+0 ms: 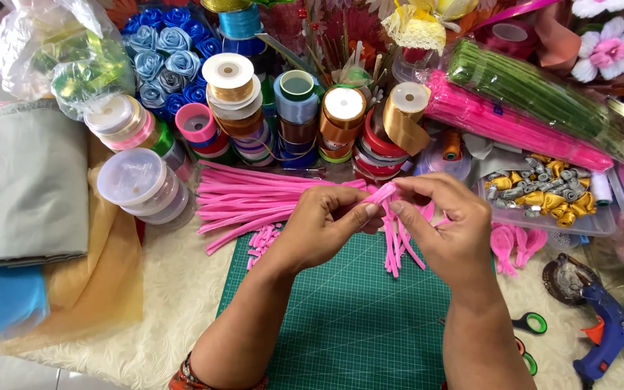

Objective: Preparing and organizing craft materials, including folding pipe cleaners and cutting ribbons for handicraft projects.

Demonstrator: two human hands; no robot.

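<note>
Pinching pink strips [393, 238] | left hand [324, 227], right hand [451, 230] both gripping bundle top | strips dangle, fanned, over green mat [348, 318]

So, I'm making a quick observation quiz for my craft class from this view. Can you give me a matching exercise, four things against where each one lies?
Things:
1. glue gun
2. folded grey cloth
3. bundle of pink strips
4. fabric roses

Places:
A. top, left of centre, behind the ribbon spools
B. pinched between both hands above the green cutting mat
C. bottom right corner
D. left edge of the table

Pairs: 1-C, 2-D, 3-B, 4-A
</note>
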